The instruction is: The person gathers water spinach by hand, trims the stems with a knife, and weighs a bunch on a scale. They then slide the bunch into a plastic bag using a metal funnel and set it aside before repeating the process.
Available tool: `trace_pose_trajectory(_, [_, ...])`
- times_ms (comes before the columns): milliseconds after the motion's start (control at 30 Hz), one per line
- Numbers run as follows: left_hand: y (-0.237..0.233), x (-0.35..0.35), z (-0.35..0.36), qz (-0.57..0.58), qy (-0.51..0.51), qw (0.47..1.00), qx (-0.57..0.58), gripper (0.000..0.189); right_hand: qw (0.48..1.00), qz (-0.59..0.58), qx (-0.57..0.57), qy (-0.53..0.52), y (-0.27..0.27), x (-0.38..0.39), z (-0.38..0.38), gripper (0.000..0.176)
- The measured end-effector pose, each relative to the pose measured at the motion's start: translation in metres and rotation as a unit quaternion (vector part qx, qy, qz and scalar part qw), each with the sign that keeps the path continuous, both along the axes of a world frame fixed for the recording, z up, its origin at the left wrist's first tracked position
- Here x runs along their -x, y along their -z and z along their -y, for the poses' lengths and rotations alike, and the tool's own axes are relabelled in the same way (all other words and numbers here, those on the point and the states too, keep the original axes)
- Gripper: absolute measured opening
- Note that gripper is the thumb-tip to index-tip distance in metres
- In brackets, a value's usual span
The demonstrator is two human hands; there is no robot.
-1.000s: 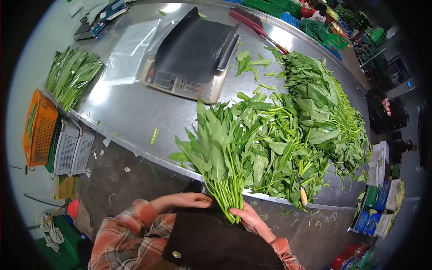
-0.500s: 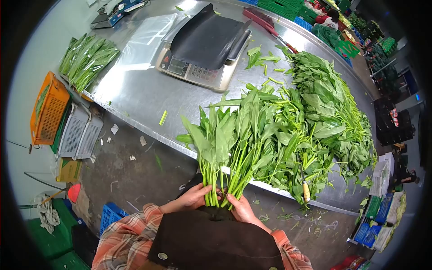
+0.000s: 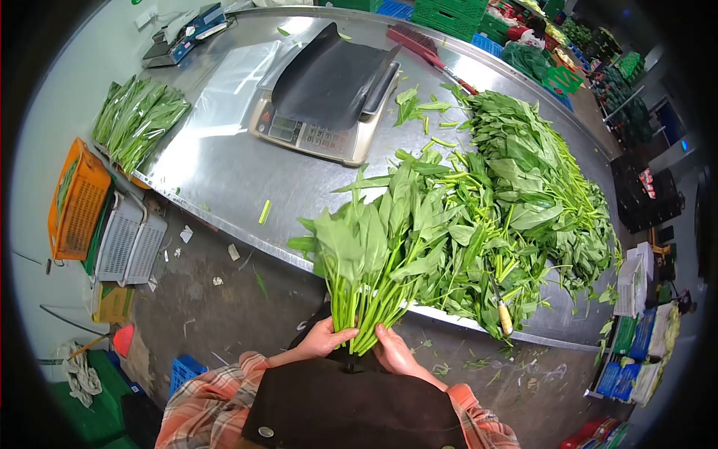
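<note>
A bunch of water spinach stands leaves-up in front of my apron, its cut stem ends level with my hands. My left hand is closed round the stems on the left side. My right hand presses the stem ends from the right, thumb in front and its other fingers partly hidden. Beyond the bunch lies a loose heap of water spinach on the metal table. A knife with a wooden handle rests on that heap near the table edge.
A digital scale carries a curved black sheet. Clear plastic bags lie beside it. Packed greens sit at the left, above an orange crate. A larger pile of water spinach and a red brush are further off.
The two parts of the bunch, held apart before, have come together between my hands, the stems now closer side by side. The view has shifted slightly.
</note>
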State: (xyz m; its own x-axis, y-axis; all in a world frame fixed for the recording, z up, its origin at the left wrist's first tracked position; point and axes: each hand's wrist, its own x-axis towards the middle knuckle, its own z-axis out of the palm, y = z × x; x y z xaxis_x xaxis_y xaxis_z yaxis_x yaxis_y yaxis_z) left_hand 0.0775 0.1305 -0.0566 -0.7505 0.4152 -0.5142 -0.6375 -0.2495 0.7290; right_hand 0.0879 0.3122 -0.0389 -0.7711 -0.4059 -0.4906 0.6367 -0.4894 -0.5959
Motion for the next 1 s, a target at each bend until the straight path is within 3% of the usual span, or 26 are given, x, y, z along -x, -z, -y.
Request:
trace_pose_trajectory(67, [0.0,-0.003,0.003,0.089,-0.03,0.994,-0.065,0.035,0.999,0.023,-0.017,-0.034,0.021,-0.008,0.001,0.048])
trace_pose_trajectory(100, [0.002,0.0,0.006,0.077,0.002,0.994,-0.083,0.036,0.998,0.033,-0.026,-0.052,0.039,-0.012,-0.001,0.049])
trace_pose_trajectory(133, [0.004,0.001,0.009,0.066,0.034,0.992,-0.1,0.036,0.982,-0.069,-0.15,-0.093,0.053,-0.011,-0.003,0.05])
trace_pose_trajectory(233, [0.01,0.006,0.016,0.066,0.132,0.984,-0.101,0.04,0.966,-0.083,-0.198,-0.14,0.067,-0.011,-0.007,0.051])
trace_pose_trajectory(300, [0.008,0.01,0.011,0.078,0.176,0.978,-0.079,0.041,0.968,-0.022,-0.167,-0.186,0.063,-0.006,-0.007,0.051])
trace_pose_trajectory(333, [-0.009,0.015,0.007,0.08,0.151,0.98,-0.099,0.038,0.966,0.008,-0.152,-0.207,0.06,-0.001,-0.007,0.051])
trace_pose_trajectory(433, [0.01,0.017,0.011,0.115,0.194,0.967,-0.123,0.037,0.961,0.085,-0.044,-0.259,0.06,0.008,-0.009,0.053])
trace_pose_trajectory(533, [0.018,0.015,0.014,0.13,0.197,0.963,-0.131,0.037,0.972,0.071,0.157,-0.159,0.041,0.023,-0.011,0.065])
trace_pose_trajectory(633, [0.004,0.016,0.009,0.056,0.234,0.969,-0.06,0.035,0.928,0.121,0.343,-0.084,0.03,0.047,0.006,0.076])
trace_pose_trajectory(767, [-0.004,0.021,0.013,-0.006,0.262,0.965,-0.017,0.041,0.958,0.079,0.251,-0.115,0.02,0.062,0.013,0.065])
trace_pose_trajectory(867, [-0.015,0.028,0.018,-0.067,0.3,0.934,0.183,0.063,0.981,0.032,0.173,-0.077,-0.008,0.067,0.018,0.04])
trace_pose_trajectory(967, [-0.047,0.019,0.02,-0.241,0.124,0.903,0.332,0.088,0.986,-0.058,0.154,-0.036,-0.016,0.074,0.015,0.038])
trace_pose_trajectory(1000, [-0.051,0.02,0.019,-0.253,0.122,0.903,0.325,0.101,0.988,-0.065,0.14,-0.026,-0.02,0.075,0.015,0.038])
